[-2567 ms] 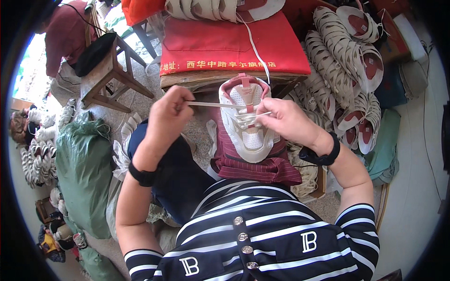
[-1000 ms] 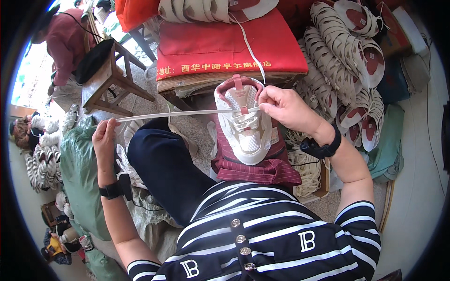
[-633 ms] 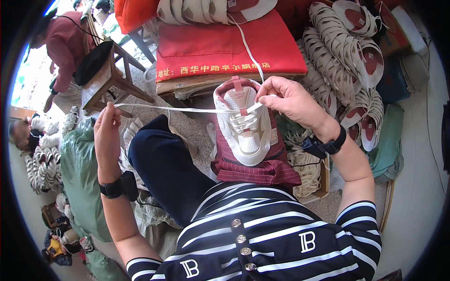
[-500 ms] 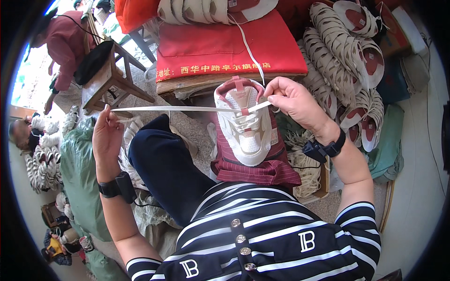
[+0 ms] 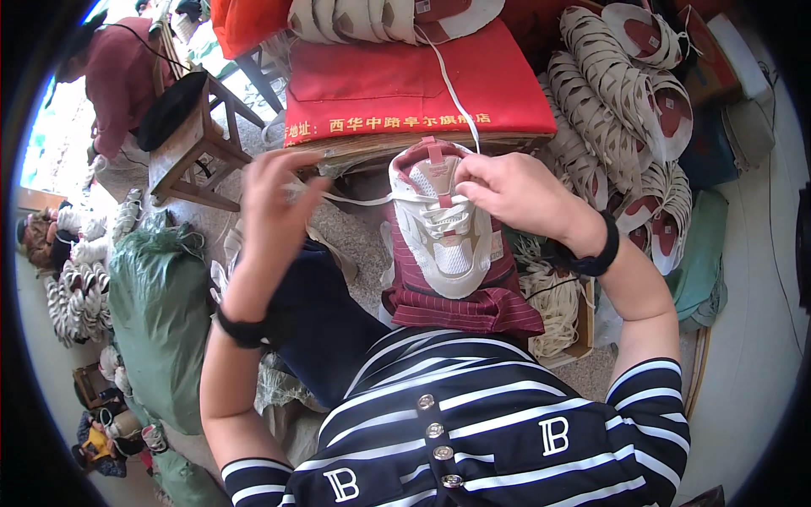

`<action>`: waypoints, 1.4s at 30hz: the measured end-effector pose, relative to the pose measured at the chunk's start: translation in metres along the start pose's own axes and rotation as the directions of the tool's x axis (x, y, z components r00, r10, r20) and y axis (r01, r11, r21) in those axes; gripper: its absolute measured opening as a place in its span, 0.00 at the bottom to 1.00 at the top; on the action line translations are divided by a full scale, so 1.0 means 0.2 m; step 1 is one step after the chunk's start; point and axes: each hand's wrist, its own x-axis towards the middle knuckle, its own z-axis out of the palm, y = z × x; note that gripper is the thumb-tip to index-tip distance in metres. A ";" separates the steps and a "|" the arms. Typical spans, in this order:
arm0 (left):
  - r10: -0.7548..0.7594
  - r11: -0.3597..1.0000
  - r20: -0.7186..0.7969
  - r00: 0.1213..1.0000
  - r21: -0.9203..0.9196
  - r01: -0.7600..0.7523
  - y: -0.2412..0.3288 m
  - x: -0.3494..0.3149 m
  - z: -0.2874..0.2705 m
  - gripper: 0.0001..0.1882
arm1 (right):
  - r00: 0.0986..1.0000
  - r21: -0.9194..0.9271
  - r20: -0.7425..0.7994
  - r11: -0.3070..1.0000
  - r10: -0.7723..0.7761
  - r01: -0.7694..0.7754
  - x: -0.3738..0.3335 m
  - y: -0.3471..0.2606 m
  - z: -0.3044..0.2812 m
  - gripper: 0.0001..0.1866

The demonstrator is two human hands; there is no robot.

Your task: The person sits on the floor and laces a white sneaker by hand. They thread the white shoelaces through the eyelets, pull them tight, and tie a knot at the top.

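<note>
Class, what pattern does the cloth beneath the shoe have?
The cloth is maroon with thin pale stripes; head view.

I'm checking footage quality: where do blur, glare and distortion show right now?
Head view: the left hand is blurred, while the right hand and the shoe look crisper; washed-out glare shows upper left, beyond the wooden stool; dark, curved fisheye borders frame both sides.

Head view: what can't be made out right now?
Left hand, head view: motion blur; can't tell whether it grips the shoelace.
Right hand, head view: its own back and knuckles hide what, if anything, it holds.
Sneaker, head view: underside hidden by the shoe itself.
Stacked shoe uppers on the red cloth, head view: cut off by the top edge.
</note>
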 end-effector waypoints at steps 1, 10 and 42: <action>-0.069 0.984 0.119 0.990 -0.156 0.087 0.10 0.03 0.08 0.18 | 1.000 -0.079 -0.014 0.997 0.003 -0.004 0.01 0.02 0.03 0.12; 0.315 0.946 0.420 0.851 -0.208 -0.248 0.26 0.13 0.30 0.13 | 0.977 0.121 0.154 0.979 0.147 -0.167 -0.07 0.08 0.03 0.14; 0.025 1.000 0.273 0.962 -0.001 -0.025 0.06 -0.18 0.39 0.07 | 0.938 0.549 0.013 0.782 0.347 -0.296 -0.35 0.31 0.17 0.07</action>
